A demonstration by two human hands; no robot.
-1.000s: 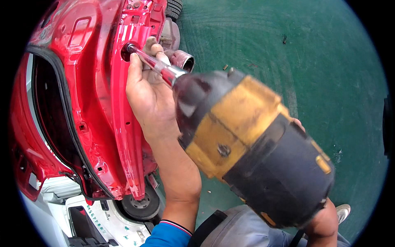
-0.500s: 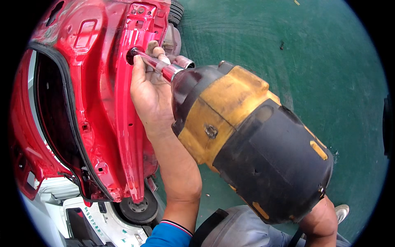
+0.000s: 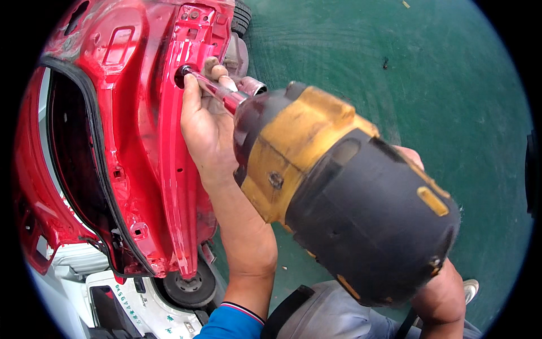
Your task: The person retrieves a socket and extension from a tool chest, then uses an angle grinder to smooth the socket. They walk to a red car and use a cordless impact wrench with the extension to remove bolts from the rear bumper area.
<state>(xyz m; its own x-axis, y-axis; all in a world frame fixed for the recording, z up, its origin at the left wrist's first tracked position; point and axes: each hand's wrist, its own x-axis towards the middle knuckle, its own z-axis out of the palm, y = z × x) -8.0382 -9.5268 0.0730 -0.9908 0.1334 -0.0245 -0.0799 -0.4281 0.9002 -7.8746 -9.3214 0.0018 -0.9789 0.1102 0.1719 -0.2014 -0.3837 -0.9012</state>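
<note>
A large yellow and black impact wrench [image 3: 367, 209] fills the middle, tilted with its nose toward the upper left. My right hand [image 3: 440, 299] is closed round its grip, mostly hidden by the body; some fingers show beyond the far side. From the nose runs a shiny extension bar [image 3: 212, 87], its tip inside a round hole in the red rear panel [image 3: 183, 51] of a car body. My left hand [image 3: 206, 121] cradles this bar close to the hole, thumb on the near side and fingers curled behind. What the tip meets inside is hidden.
A metal tailpipe [image 3: 251, 86] juts out just beyond my left fingers. Left of the panel is the car's dark opening with a black rubber seal [image 3: 93, 113]. A white vehicle [image 3: 135, 305] with a wheel [image 3: 192, 288] stands at lower left. Green floor [image 3: 451, 101] lies to the right.
The impact wrench has shifted slightly left and swung a little, bringing right-hand fingers into view past its far side. My left hand has barely moved, and the bar's tip stays in the hole.
</note>
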